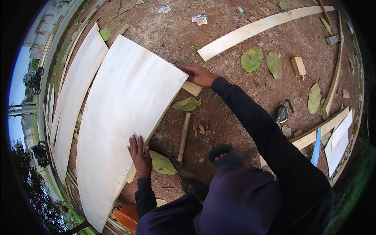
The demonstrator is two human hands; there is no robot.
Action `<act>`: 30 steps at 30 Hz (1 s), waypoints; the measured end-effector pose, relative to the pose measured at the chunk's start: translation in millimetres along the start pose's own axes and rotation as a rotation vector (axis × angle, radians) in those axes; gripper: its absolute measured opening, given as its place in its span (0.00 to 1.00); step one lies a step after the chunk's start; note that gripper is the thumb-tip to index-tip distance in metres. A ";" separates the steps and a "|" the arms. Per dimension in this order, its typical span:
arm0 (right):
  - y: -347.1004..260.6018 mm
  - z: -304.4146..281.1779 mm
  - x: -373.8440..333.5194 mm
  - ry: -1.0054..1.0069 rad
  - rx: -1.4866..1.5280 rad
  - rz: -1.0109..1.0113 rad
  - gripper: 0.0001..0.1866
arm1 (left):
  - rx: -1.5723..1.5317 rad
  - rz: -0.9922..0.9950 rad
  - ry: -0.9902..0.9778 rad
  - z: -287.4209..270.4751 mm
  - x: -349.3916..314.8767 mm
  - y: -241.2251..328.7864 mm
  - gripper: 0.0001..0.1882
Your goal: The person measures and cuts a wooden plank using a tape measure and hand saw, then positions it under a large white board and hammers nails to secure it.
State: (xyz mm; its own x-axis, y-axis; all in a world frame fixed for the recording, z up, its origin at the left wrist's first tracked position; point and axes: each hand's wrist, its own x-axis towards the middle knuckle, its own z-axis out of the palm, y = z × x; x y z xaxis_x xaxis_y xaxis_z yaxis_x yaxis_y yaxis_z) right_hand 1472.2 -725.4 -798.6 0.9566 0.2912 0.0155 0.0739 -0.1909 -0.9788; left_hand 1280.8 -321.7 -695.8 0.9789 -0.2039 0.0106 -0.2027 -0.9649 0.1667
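Observation:
A large, pale plywood board lies in front of me on the left, raised on wooden pieces. My left hand rests flat on its near right edge, fingers stretched out. At the board's far right corner, my right hand closes on the edge; its fingertips are partly hidden. Just below that corner, a wooden block sticks out from under the board. A tool with a wooden handle lies on the soil between the board and my feet, its dark head partly covered by a leaf.
Another long board lies farther left. A pale strip crosses the far ground. To the right are a small wood block, a black-and-yellow tape measure, a light-blue tapered blade and white offcuts. An orange object sits lower left.

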 end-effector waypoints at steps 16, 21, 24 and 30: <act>-12.6 3.8 -31.5 0.024 0.230 -0.048 0.28 | 0.051 -0.032 0.036 15.8 2.0 -7.2 0.23; -15.0 7.0 -34.6 0.046 0.249 -0.033 0.28 | 0.052 -0.041 0.037 12.1 1.9 -4.9 0.23; -13.7 6.7 -35.6 0.031 0.303 0.009 0.28 | 0.044 -0.039 0.035 15.8 3.2 -4.6 0.23; -13.8 11.2 -39.1 0.119 0.333 -0.031 0.26 | 0.058 -0.030 0.035 17.8 4.1 -2.7 0.24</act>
State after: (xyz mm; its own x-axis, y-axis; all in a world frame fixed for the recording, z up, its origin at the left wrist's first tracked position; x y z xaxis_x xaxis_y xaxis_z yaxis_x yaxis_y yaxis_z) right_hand 1430.7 -723.7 -788.0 0.9828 0.1773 0.0506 0.0260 0.1386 -0.9900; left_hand 1284.9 -322.8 -713.8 0.9846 -0.1698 0.0408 -0.1734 -0.9787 0.1101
